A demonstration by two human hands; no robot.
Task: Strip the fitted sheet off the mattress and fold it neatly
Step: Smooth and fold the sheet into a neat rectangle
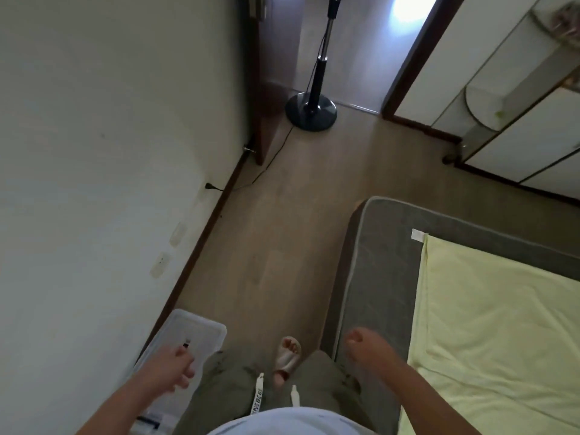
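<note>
While I look down past my legs, my left hand (174, 368) hangs loosely open and empty over a clear plastic bin (191, 332), my right hand (365, 345) is half-curled, holding nothing, above the bare grey mattress (383, 271), where the pale yellow sheet (496, 324) lies flat.

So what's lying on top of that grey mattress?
A pale yellow sheet lies flat on the mattress, leaving its grey near edge and corner bare, with a small white tag at the sheet's corner. Whatever is beneath the sheet is covered.
</note>
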